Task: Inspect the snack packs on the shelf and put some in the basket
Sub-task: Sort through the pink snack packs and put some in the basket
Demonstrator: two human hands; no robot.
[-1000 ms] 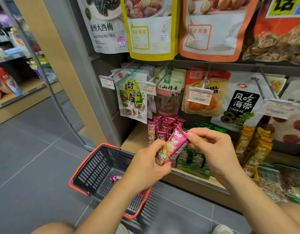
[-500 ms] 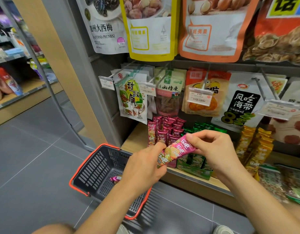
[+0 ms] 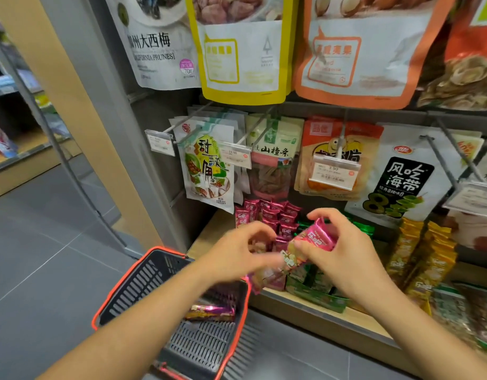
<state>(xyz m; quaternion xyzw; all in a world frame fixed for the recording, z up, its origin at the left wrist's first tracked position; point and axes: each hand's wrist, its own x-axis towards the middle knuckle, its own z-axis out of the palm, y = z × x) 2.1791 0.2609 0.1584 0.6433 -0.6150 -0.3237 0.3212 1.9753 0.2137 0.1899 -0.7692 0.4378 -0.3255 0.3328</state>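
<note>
Snack pack (image 3: 317, 238), pink, is pinched in the right hand (image 3: 346, 259) over the shelf (image 3: 206, 237) front. Left hand (image 3: 237, 253), blurred, curls at its lower end; I cannot tell whether it grips. Basket (image 3: 132, 286) sits at seven o'clock, with a second pack (image 3: 212, 311) inside.

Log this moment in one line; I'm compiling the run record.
phase: inspecting | right hand: pinches pink snack pack | left hand: at pack's lower end, blurred, grip unclear | basket: purple pack inside
</note>
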